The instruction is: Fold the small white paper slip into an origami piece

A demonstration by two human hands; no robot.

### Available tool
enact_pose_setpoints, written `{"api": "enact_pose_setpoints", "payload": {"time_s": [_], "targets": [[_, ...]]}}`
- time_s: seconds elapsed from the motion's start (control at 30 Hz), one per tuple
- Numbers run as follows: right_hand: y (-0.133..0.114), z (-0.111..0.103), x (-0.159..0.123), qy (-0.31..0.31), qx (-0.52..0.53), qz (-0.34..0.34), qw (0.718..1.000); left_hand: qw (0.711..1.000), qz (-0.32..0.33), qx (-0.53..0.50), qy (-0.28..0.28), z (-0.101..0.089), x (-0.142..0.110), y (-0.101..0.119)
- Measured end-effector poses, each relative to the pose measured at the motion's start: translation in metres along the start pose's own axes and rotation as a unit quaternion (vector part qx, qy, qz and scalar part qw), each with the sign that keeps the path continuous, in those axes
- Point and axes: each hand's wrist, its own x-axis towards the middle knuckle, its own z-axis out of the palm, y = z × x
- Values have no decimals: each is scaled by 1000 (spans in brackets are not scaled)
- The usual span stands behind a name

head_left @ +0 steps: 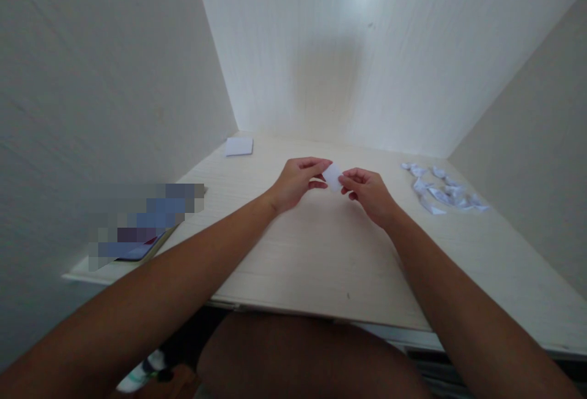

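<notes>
Both of my hands are raised a little above the middle of a pale wooden desk (321, 252). Between them is a small white piece of paper (332, 176). My left hand (296, 182) pinches its left edge with thumb and fingers closed. My right hand (367, 194) pinches its right edge the same way. The paper is small and partly covered by my fingertips.
A group of several small folded white paper pieces (443, 190) lies at the desk's right rear. A small stack of white paper (239, 146) sits at the back left corner. A dark flat object (137, 251), partly blurred out, lies at the left front edge. Walls enclose the desk on three sides.
</notes>
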Motion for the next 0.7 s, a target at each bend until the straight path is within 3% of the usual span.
{"api": "enact_pose_setpoints", "payload": {"time_s": [0.13, 0.27, 0.43, 0.7], "targets": [[-1, -1, -1, -8, 54, 17, 998, 997, -39, -56, -39, 1, -3, 6], [-4, 0, -2, -13, 86, 27, 996, 997, -35, -53, -36, 2, -2, 5], [-2, 4, -4, -27, 95, 35, 994, 1000, -5, 13, -6, 8, -3, -3], [-7, 13, -9, -11, -33, 2, 999, 979, 67, 181, 63, 7, -3, -10]]}}
